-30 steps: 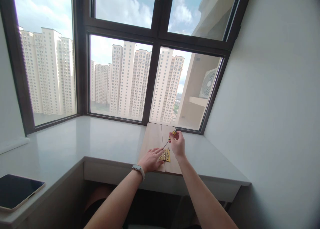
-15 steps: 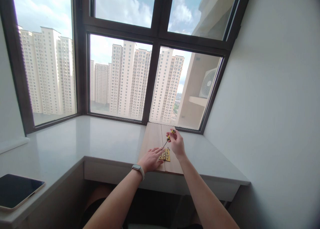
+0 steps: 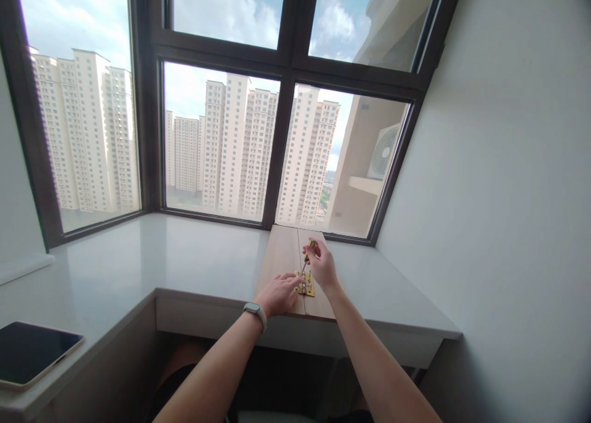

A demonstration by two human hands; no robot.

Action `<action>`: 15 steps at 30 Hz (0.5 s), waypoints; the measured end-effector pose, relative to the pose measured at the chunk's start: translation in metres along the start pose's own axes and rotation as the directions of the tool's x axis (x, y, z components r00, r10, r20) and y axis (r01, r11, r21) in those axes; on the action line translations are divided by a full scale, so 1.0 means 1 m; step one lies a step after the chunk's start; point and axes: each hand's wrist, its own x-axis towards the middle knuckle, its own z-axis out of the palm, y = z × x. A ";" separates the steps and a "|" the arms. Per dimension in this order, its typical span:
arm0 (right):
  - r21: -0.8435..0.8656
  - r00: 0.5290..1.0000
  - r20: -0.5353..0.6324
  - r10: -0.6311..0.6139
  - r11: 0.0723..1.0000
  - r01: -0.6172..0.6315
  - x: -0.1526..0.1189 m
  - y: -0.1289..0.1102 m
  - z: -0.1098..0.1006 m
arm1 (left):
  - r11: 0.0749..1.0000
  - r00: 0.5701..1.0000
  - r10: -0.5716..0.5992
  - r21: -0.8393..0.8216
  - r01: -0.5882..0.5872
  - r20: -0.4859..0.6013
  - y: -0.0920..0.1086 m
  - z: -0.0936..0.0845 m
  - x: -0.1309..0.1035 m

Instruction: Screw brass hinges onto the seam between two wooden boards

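Observation:
A gold-coloured hinge [image 3: 309, 284] lies across the seam between two wooden boards [image 3: 281, 253] on the white sill. My right hand [image 3: 321, 263] is closed round the yellow and black handle of a screwdriver [image 3: 310, 247], whose shaft points down at the hinge. My left hand [image 3: 279, 292] rests on the left board with its fingertips at the hinge's left side, near the screwdriver's tip. Whether those fingertips pinch a screw is too small to tell. A watch with a light band sits on my left wrist.
The white sill [image 3: 198, 250] runs along the windows and bends toward me at the left. A tablet with a dark screen [image 3: 34, 352] lies on its left arm. Dark window frames stand behind the boards, and a white wall rises at the right.
My right hand has moved slightly left, and the screwdriver now stands more upright over the hinge. My left hand has hardly moved.

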 end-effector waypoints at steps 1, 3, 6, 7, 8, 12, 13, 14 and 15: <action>-0.006 1.000 -0.005 0.004 1.000 -0.004 0.000 0.002 0.000 | 1.000 1.000 0.002 -0.003 -0.002 -0.003 0.000 0.000 0.000; -0.015 1.000 -0.010 0.004 1.000 -0.005 -0.001 0.004 0.001 | 1.000 1.000 0.009 -0.006 -0.009 -0.009 0.001 -0.001 0.000; -0.033 1.000 -0.016 -0.004 0.999 0.003 -0.002 0.004 0.001 | 1.000 1.000 0.009 0.000 -0.009 -0.007 0.003 -0.003 -0.001; -0.038 1.000 -0.015 -0.005 0.999 0.005 -0.002 0.004 0.001 | 1.000 1.000 0.006 0.004 -0.006 -0.003 0.003 -0.003 -0.001; -0.043 1.000 -0.013 -0.005 0.999 0.004 -0.002 0.004 0.001 | 1.000 1.000 0.003 0.007 -0.003 0.001 0.004 -0.004 -0.001; -0.051 1.000 0.010 0.001 0.999 -0.001 -0.002 0.005 0.003 | 1.000 1.000 0.005 0.003 -0.005 -0.001 0.005 -0.005 -0.001; -0.051 1.000 0.013 0.002 0.999 -0.001 -0.002 0.006 0.003 | 1.000 1.000 0.008 0.001 -0.008 -0.002 0.005 -0.005 -0.001; -0.050 1.000 0.014 0.001 0.999 0.000 -0.003 0.006 0.003 | 1.000 1.000 0.011 0.000 -0.011 -0.003 0.004 -0.005 -0.001; -0.049 1.000 0.015 -0.001 0.999 0.002 -0.003 0.006 0.004 | 1.000 1.000 0.012 0.000 -0.012 -0.001 0.004 -0.005 0.000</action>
